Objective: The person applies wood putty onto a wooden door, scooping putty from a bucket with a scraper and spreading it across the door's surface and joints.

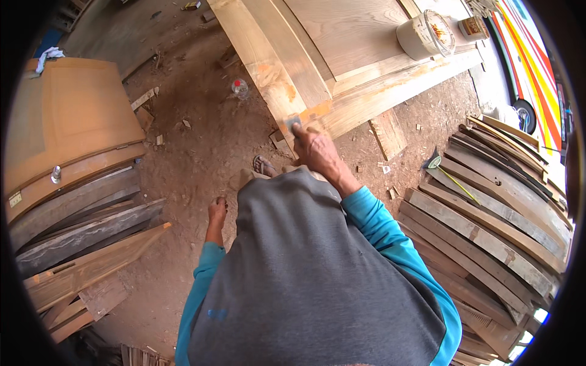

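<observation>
My right hand (320, 152) is closed around a small flat grey scraper (293, 122), pressed to the near corner of a pale wooden door panel (268, 67). Fresh orange filler (315, 112) is smeared across that corner, and fainter orange patches run along the same edge strip. The scraper's handle is mostly hidden in my fingers. My left hand (217, 211) hangs low at my left side, away from the panel. Its fingers are curled in, and whether anything is inside them is hidden.
On the panel stand a white bucket (418, 38) with orange smears and a small tin (473, 28). Stacked boards (482, 238) lie at right, with a green-and-yellow tool (434, 163) on them. An orange-brown door (79, 104) lies at left. A clear bottle (240, 89) rests on the dirt floor.
</observation>
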Tool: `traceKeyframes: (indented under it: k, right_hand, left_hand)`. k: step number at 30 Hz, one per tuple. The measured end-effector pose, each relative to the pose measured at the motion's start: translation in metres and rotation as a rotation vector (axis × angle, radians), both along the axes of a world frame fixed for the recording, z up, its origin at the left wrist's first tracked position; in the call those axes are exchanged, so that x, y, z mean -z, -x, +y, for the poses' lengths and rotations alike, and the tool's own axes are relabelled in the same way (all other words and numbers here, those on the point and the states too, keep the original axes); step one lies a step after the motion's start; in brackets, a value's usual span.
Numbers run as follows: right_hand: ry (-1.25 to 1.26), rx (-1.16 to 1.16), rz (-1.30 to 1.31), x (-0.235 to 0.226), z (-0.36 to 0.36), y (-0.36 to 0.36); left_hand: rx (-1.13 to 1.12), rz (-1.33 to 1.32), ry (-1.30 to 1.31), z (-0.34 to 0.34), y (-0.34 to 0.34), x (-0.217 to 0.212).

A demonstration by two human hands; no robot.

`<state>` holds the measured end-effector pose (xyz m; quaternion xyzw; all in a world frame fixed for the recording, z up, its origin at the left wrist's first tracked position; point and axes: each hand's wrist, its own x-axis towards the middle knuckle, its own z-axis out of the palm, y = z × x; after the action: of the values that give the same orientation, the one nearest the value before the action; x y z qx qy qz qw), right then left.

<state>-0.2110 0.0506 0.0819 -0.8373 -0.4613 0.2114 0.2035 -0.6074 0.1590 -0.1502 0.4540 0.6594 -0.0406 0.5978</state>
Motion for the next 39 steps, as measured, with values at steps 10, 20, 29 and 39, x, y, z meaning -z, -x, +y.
traceKeyframes:
  k: [10,20,29,39]
  right_hand:
    - [0.091,-0.020,-0.001,-0.019,-0.014,-0.012]
    - [0.031,0.077,-0.061,-0.004,-0.033,0.000]
    - [0.083,0.061,-0.013,-0.008,-0.002,-0.048]
    - [0.103,-0.142,-0.053,0.012,-0.032,0.030]
  left_hand:
    - [0.048,0.005,-0.010,-0.001,-0.005,0.002]
    - [0.073,0.018,0.013,0.000,-0.020,-0.002]
    - [0.088,0.009,0.027,-0.005,-0.015,0.004]
    - [0.040,-0.023,-0.012,-0.022,-0.011,-0.004]
